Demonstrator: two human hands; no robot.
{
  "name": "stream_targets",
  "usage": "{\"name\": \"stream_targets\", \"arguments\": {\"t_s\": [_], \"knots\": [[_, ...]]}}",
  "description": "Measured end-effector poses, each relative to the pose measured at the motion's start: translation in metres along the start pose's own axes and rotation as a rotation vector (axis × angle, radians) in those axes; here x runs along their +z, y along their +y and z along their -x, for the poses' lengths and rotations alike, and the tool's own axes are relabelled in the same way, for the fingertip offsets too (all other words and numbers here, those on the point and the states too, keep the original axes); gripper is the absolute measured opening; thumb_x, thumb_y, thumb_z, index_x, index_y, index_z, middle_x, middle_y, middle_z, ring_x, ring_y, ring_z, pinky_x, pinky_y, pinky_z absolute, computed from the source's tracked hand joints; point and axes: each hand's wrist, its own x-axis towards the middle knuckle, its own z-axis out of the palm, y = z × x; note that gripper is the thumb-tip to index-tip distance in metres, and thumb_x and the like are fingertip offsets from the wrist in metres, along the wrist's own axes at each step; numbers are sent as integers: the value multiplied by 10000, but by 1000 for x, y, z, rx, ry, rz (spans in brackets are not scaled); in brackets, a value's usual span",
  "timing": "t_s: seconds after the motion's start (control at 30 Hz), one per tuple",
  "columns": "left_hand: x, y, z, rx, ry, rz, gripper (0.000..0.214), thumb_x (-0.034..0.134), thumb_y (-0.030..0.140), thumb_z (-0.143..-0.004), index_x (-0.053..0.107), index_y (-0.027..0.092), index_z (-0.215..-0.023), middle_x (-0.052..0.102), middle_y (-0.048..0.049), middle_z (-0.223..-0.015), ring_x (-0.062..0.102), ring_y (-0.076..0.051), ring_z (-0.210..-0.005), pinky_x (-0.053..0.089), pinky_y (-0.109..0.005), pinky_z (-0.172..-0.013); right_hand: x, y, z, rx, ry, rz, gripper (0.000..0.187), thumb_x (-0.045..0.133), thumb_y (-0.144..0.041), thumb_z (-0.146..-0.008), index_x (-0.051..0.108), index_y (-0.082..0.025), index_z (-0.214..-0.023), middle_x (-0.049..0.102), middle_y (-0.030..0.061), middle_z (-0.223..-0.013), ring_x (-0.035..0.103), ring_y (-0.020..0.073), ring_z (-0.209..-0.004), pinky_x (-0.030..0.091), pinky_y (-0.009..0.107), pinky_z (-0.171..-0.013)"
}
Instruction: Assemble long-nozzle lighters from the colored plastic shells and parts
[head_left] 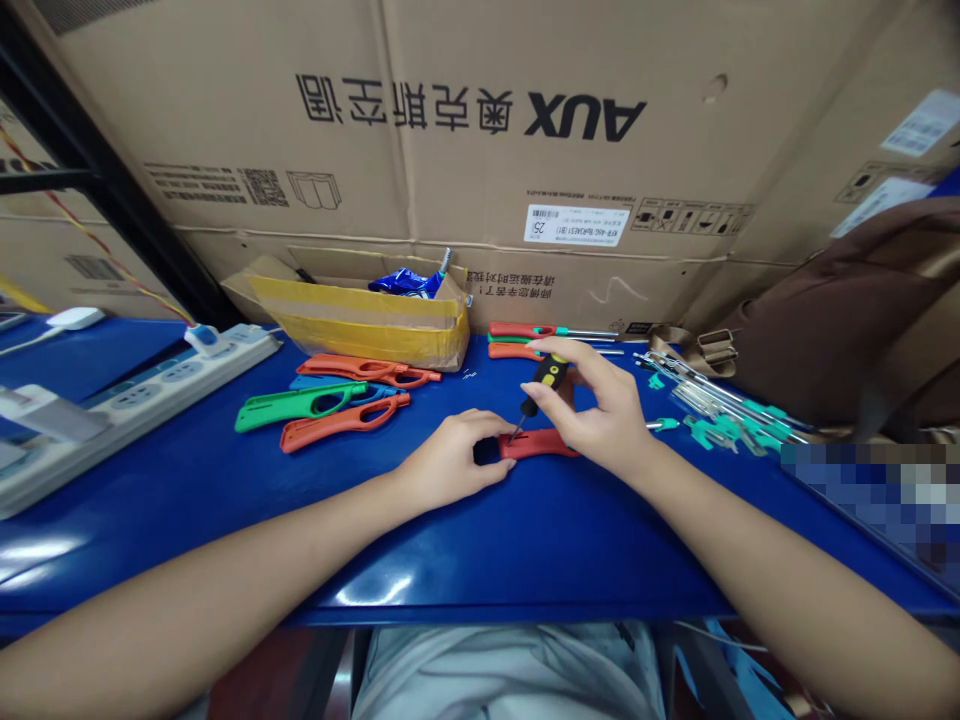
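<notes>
A red long-nosed lighter [536,442] lies on the blue table in front of me. My left hand [459,455] pinches its left end between thumb and fingers. Wrapped around a black and yellow screwdriver [549,378] is my right hand [596,405], just above the lighter. The screwdriver is tilted, and its tip meets the lighter's upper face near the left end. Beyond my right hand shows a teal and metal tip [664,425], seemingly the same lighter's nozzle; the part between is hidden by the hand.
Several orange, green and blue lighter shells [345,420] lie left. Behind them stands a taped carton [360,330]. Lighters with metal nozzles [525,330] lie beyond my right hand. Metal rods with teal parts [731,410] are at right, beside a brown bag [847,310]. A power strip [150,400] runs along the left.
</notes>
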Motion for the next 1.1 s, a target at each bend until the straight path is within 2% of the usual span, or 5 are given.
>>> {"name": "stream_targets", "arguments": {"t_s": [0.33,0.47,0.67,0.87,1.1], "knots": [[0,-1,0,5,-9,1,278,738,176,-823,725,182,-1101,765,-65,-1124,700,-231,-1054,539,-369,-975,1,-4,-2,76,-78,-272,327,545,-307,-1014,581,-250,-1334,695,79,-1193,699,153,-858,617,292,-701],[0,-1,0,3,1,-7,287,739,174,-820,723,188,-1106,765,-65,-1129,701,-231,-1065,540,-368,-979,2,-3,-2,36,3,-167,280,670,-324,-942,654,-253,-1213,716,59,-1106,677,147,-772,602,277,-645],[0,0,0,5,-12,2,274,734,177,-825,727,185,-1099,765,-64,-1125,700,-234,-1056,540,-371,-969,-1,-3,1,142,-152,-347,422,422,-344,-1058,482,-281,-1471,700,89,-1174,605,94,-561,572,262,-521],[0,0,0,-3,1,1,295,740,169,-815,726,169,-1109,766,-77,-1129,700,-235,-1069,538,-370,-983,-1,-2,-2,-16,-31,-78,320,647,-331,-955,633,-261,-1266,710,54,-1049,649,146,-710,593,304,-654],[0,0,0,8,-5,-3,301,734,173,-821,723,184,-1121,766,-65,-1134,705,-234,-1055,544,-374,-973,-6,-4,-2,-47,-194,-98,439,419,-257,-1049,445,-265,-1487,676,95,-1251,694,191,-1001,608,343,-814]]}}
